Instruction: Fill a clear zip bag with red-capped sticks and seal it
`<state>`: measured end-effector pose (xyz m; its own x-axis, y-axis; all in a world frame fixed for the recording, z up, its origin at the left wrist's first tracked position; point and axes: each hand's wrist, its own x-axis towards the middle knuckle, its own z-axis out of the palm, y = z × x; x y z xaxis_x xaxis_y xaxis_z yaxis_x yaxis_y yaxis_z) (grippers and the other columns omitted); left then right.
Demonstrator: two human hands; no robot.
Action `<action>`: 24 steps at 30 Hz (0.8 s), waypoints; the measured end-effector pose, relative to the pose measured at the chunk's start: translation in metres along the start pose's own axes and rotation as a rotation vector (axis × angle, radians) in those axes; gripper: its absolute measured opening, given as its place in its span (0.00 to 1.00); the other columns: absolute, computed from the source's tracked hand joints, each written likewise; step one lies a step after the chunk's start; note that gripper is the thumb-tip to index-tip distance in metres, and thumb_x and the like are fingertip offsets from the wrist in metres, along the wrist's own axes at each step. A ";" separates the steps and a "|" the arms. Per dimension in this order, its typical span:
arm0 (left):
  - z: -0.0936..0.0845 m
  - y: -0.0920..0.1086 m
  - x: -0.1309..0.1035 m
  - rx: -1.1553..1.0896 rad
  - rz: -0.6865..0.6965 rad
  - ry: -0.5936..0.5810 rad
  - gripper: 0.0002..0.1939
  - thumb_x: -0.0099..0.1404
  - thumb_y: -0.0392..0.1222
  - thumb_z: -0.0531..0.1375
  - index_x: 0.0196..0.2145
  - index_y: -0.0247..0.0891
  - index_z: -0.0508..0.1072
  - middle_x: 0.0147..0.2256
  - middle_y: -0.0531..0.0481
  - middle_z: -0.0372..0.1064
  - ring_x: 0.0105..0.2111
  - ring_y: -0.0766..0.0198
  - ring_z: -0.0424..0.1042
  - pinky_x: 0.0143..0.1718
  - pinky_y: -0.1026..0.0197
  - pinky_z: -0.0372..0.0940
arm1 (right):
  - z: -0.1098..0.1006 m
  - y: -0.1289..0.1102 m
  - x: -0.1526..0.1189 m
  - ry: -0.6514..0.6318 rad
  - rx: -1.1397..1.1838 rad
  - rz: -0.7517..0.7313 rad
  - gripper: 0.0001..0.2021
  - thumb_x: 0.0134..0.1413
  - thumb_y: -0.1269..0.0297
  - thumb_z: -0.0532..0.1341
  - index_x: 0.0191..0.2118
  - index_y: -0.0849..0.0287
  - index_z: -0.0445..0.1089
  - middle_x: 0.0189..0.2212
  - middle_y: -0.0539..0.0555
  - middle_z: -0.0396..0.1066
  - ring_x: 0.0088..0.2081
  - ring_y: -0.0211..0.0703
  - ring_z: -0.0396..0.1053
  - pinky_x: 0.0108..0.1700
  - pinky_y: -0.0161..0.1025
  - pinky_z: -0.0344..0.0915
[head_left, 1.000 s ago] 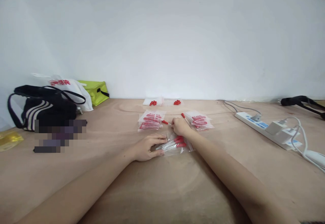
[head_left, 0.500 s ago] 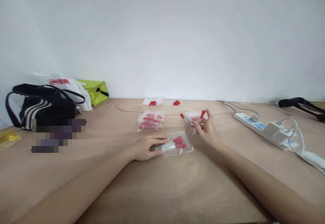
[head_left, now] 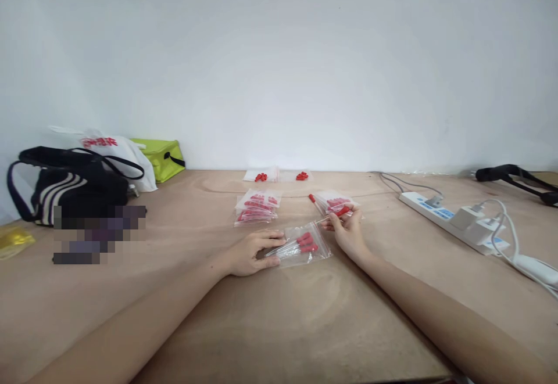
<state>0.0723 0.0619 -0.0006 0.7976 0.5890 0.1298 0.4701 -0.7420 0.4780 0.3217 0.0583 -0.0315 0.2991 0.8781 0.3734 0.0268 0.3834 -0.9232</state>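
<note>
Head: two hands [head_left: 257, 253] [head_left: 349, 237], two bag stacks [head_left: 256, 207] [head_left: 333, 200]

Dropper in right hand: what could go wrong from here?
The dropper's thin end points toward the bag and might snag on its zip edge. The left hand holds only the opposite end, so the zip edge could shift if pushed. The right hand is close to the loose dropper and might knock it.

The droppers [head_left: 307, 238] at centre are red-bulbed and clear-stemmed. At left, a black bag [head_left: 102, 183] bears pale stripes and a cooler bag [head_left: 157, 154] is lime green; at right, a white power strip [head_left: 421, 203] shows blue patches.
</note>
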 end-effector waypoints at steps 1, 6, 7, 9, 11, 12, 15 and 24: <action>0.000 0.000 0.000 0.006 -0.002 -0.003 0.23 0.60 0.49 0.56 0.52 0.41 0.63 0.55 0.45 0.55 0.55 0.55 0.55 0.55 0.51 0.51 | 0.000 0.000 -0.001 -0.017 0.003 0.007 0.20 0.46 0.55 0.57 0.37 0.51 0.42 0.24 0.44 0.62 0.23 0.39 0.68 0.30 0.42 0.69; 0.000 0.001 -0.001 0.030 -0.016 -0.020 0.23 0.60 0.50 0.55 0.52 0.42 0.63 0.56 0.45 0.54 0.56 0.55 0.54 0.56 0.51 0.50 | -0.006 -0.003 -0.005 -0.024 -0.050 0.041 0.19 0.46 0.57 0.57 0.38 0.52 0.44 0.21 0.43 0.62 0.20 0.37 0.64 0.24 0.38 0.65; 0.000 0.001 -0.001 0.030 -0.017 -0.019 0.23 0.60 0.50 0.55 0.52 0.42 0.63 0.56 0.45 0.54 0.56 0.55 0.54 0.56 0.51 0.50 | -0.007 -0.004 -0.005 -0.008 -0.044 0.046 0.19 0.46 0.57 0.57 0.39 0.52 0.45 0.21 0.43 0.62 0.19 0.37 0.64 0.23 0.37 0.64; 0.000 0.002 -0.001 0.029 -0.018 -0.013 0.23 0.60 0.50 0.55 0.52 0.42 0.63 0.56 0.45 0.55 0.55 0.55 0.55 0.56 0.50 0.50 | -0.008 -0.006 -0.005 0.026 -0.002 0.062 0.20 0.44 0.56 0.58 0.38 0.52 0.45 0.21 0.43 0.62 0.20 0.37 0.65 0.24 0.38 0.65; 0.000 0.002 -0.001 0.029 -0.024 -0.011 0.23 0.60 0.50 0.55 0.52 0.42 0.63 0.56 0.45 0.55 0.55 0.55 0.55 0.55 0.50 0.50 | -0.007 -0.006 -0.006 0.044 0.051 0.089 0.21 0.42 0.56 0.60 0.37 0.52 0.46 0.22 0.42 0.63 0.21 0.37 0.66 0.26 0.39 0.66; 0.000 0.002 -0.001 0.031 -0.028 -0.011 0.23 0.60 0.50 0.55 0.52 0.42 0.63 0.56 0.45 0.55 0.55 0.55 0.54 0.56 0.50 0.50 | -0.006 -0.006 -0.006 0.038 0.073 0.108 0.22 0.40 0.55 0.61 0.36 0.52 0.47 0.22 0.42 0.63 0.22 0.37 0.66 0.27 0.39 0.67; 0.000 0.002 -0.001 0.044 -0.029 -0.015 0.24 0.60 0.50 0.55 0.52 0.42 0.62 0.56 0.46 0.54 0.56 0.56 0.54 0.56 0.51 0.50 | -0.002 -0.006 -0.009 -0.007 0.103 0.177 0.21 0.36 0.53 0.63 0.33 0.53 0.51 0.22 0.43 0.62 0.22 0.36 0.67 0.29 0.40 0.67; -0.001 0.005 -0.002 0.035 -0.048 0.005 0.26 0.60 0.50 0.55 0.54 0.41 0.59 0.55 0.46 0.55 0.55 0.55 0.55 0.55 0.51 0.51 | 0.003 -0.013 -0.015 -0.193 -0.036 0.281 0.22 0.34 0.49 0.64 0.28 0.55 0.53 0.13 0.40 0.60 0.12 0.30 0.56 0.14 0.30 0.54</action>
<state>0.0728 0.0569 0.0021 0.7717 0.6261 0.1118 0.5212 -0.7234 0.4528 0.3144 0.0412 -0.0245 0.1134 0.9873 0.1114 0.0041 0.1116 -0.9937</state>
